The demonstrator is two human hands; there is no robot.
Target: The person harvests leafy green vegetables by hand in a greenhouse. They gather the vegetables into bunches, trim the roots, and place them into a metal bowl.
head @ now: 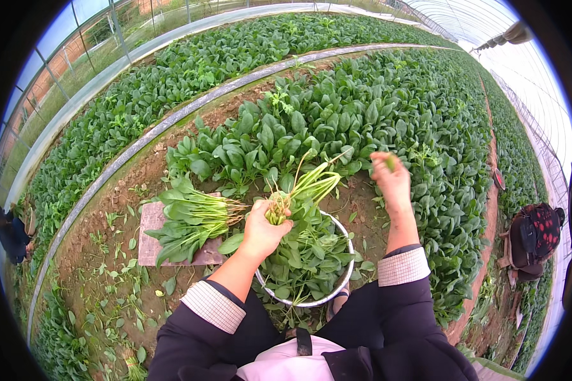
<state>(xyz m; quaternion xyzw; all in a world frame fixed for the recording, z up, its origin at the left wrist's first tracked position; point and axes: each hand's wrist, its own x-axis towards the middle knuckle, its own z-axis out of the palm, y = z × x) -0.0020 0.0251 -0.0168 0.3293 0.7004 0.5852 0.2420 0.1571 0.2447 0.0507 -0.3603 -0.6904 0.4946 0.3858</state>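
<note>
My left hand [262,228] grips a bunch of spinach [278,209] by its stems, with the thin roots upward. Below it stands a round basin with a pale rim [351,257], heaped with green leaves. More light-green stems [317,183] rise over the basin's far side, close to the bunch; whether my hand holds them too is unclear. My right hand [392,178], blurred, is raised to the right of the basin, with a small green plant piece [390,163] at its fingers. Left of the basin, a spinach bundle [195,216] lies on a pinkish board [148,233], roots towards my left hand.
Dense spinach plants [352,114] grow ahead and to the right. A grey hose [171,116] curves across the soil. Loose leaves litter the ground [119,295] at left. One person [534,238] crouches far right; another person [12,235] is at the left edge.
</note>
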